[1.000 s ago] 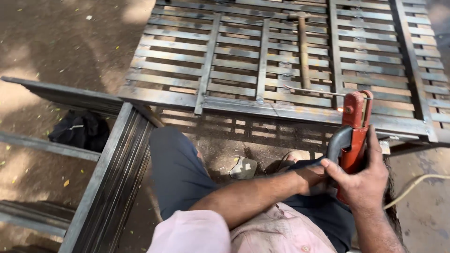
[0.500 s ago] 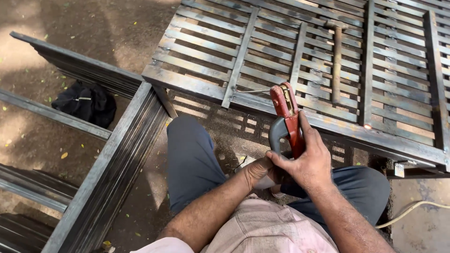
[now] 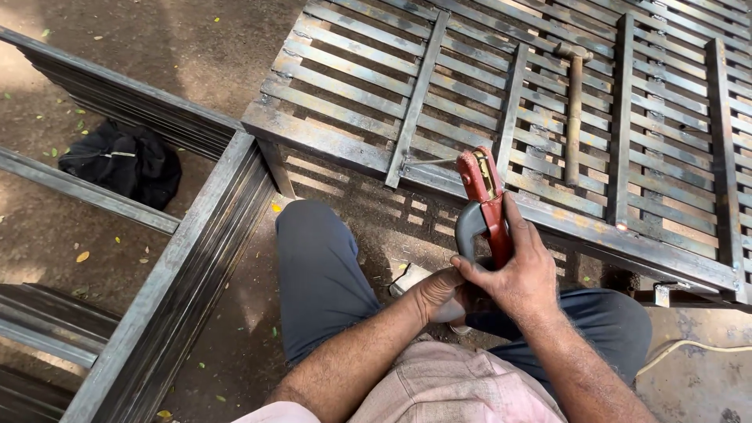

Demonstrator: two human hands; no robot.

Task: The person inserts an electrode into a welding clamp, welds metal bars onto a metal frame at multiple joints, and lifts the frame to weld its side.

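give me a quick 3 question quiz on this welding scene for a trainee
1. True or false: the hammer lies on the slatted metal grille.
2. Which of the hands grips the red electrode holder? A) right hand B) left hand C) neither
3. Fill in: the black bag lies on the ground beside the ____ frame.

Key
1. True; it rests across the slats.
2. A; the right hand wraps the holder's handle, while the left hand sits just below it.
3. Metal; the bag lies next to the metal frame at the person's left.
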